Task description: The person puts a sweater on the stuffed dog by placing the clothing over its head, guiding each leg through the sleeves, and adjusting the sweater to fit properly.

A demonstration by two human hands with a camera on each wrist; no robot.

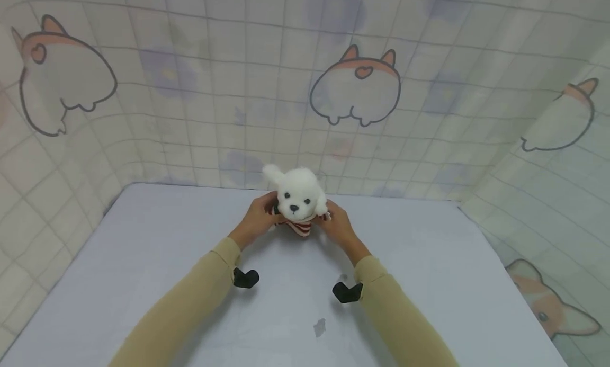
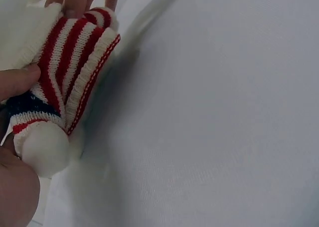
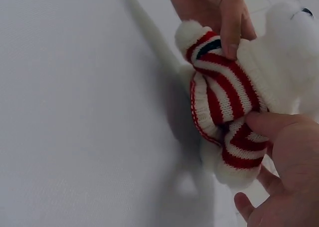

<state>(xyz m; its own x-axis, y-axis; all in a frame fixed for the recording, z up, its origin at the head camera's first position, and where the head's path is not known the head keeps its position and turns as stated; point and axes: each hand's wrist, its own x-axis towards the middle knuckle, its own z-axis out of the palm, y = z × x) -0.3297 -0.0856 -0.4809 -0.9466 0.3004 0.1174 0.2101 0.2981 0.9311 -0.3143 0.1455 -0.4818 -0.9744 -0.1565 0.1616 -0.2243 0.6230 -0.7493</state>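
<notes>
A white plush dog (image 1: pixel 299 189) in a red-and-white striped knit sweater (image 2: pixel 75 50) faces me near the table's back edge. My left hand (image 1: pixel 257 218) grips one side of it, thumb on the front of the sweater beside a dark blue patch and a round white paw (image 2: pixel 46 149). On the other side my right hand (image 1: pixel 337 226) holds the toy, its thumb pressed to the striped knit (image 3: pixel 234 95) near the other foreleg. One ear sticks out sideways; the other hangs down. The dog's back is hidden.
The white table (image 1: pixel 405 250) has a small grey patch (image 1: pixel 320 327) near its front. Behind and beside it hangs a checked cloth (image 1: pixel 267 91) with corgi drawings. Black mounts (image 1: pixel 245 278) stick out from both tan sleeves (image 1: pixel 190 303).
</notes>
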